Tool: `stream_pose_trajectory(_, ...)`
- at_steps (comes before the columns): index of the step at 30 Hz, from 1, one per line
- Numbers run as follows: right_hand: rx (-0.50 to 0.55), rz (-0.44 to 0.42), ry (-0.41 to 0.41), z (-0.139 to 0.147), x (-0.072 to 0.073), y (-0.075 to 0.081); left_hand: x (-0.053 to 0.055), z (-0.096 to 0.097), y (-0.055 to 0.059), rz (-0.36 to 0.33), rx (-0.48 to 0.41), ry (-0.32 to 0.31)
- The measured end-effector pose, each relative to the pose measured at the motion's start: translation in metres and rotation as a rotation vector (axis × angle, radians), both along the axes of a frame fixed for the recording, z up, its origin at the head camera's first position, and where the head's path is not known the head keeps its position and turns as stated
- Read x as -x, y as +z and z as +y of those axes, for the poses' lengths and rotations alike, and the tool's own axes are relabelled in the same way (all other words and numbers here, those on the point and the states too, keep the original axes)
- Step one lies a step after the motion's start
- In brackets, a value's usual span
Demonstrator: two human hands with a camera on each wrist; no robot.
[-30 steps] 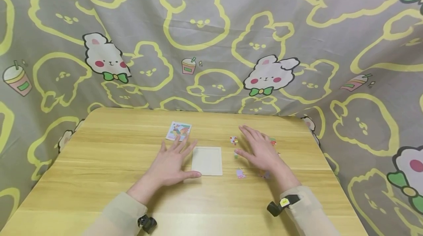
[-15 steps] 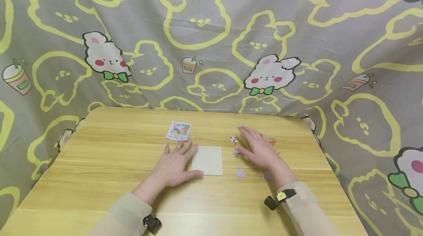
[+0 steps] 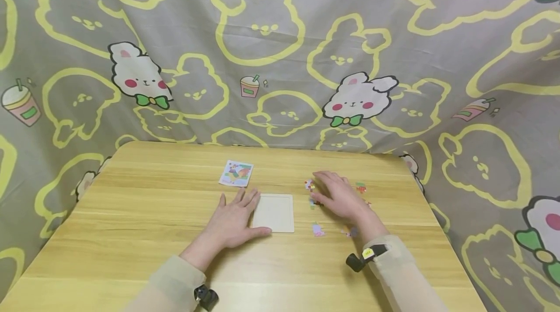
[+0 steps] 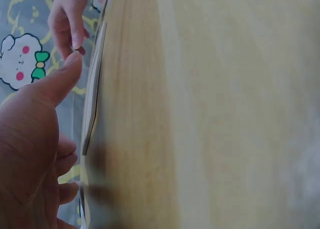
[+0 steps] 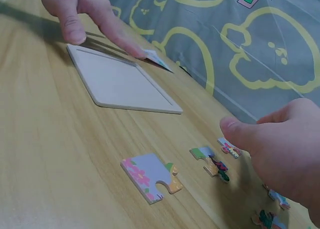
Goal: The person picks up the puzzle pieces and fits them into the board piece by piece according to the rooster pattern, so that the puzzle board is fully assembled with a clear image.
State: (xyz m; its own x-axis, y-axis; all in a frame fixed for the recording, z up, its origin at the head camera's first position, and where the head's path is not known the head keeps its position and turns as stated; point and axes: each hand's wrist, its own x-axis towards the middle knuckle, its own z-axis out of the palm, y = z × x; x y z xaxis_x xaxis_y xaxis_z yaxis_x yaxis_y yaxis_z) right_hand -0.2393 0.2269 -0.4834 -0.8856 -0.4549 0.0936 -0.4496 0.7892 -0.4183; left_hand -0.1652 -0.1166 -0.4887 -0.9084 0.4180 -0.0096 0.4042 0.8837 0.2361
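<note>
My left hand (image 3: 231, 222) is at the left side of a white square puzzle tray (image 3: 277, 214), fingers extended and thumb stretched along its near edge. In the right wrist view the thumb and a finger come down close at the corners of the tray (image 5: 120, 84). My right hand (image 3: 343, 201) hovers low over scattered jigsaw pieces, fingers loosely bent, and hides some of them. Near its thumb lies a green-and-blue jigsaw piece (image 3: 313, 203); a red-dotted jigsaw piece (image 3: 308, 184) is by the fingertips. A lilac corner piece with pink flowers (image 5: 140, 174) lies nearer me.
A picture card (image 3: 236, 173) lies behind the left hand, printed in bright colours. Further jigsaw pieces, such as a red-and-green piece (image 3: 361, 187), lie beyond the right wrist. Wooden table (image 3: 131, 215) stands against a grey curtain (image 3: 280, 59) printed with rabbits.
My left hand has shifted right, closer against the tray's left side. My right hand has drawn slightly toward me, and its fingers bend more. The pieces and card lie as before.
</note>
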Motion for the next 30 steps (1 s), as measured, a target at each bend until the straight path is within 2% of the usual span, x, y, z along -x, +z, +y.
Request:
stream_pose_trajectory(15,0.003,-0.018,0.040,-0.008,0.016,-0.009,0.003,0.001,-0.002,-0.035,-0.008,0.012)
stream_pose_trajectory(23,0.007,-0.056,0.013,-0.010,0.021,-0.010,0.004,0.000,0.002,-0.059,-0.032,0.007)
stream_pose_trajectory(30,0.059,-0.113,-0.004,-0.013,0.025,-0.011,0.006,0.000,0.002,-0.076,-0.038,0.020)
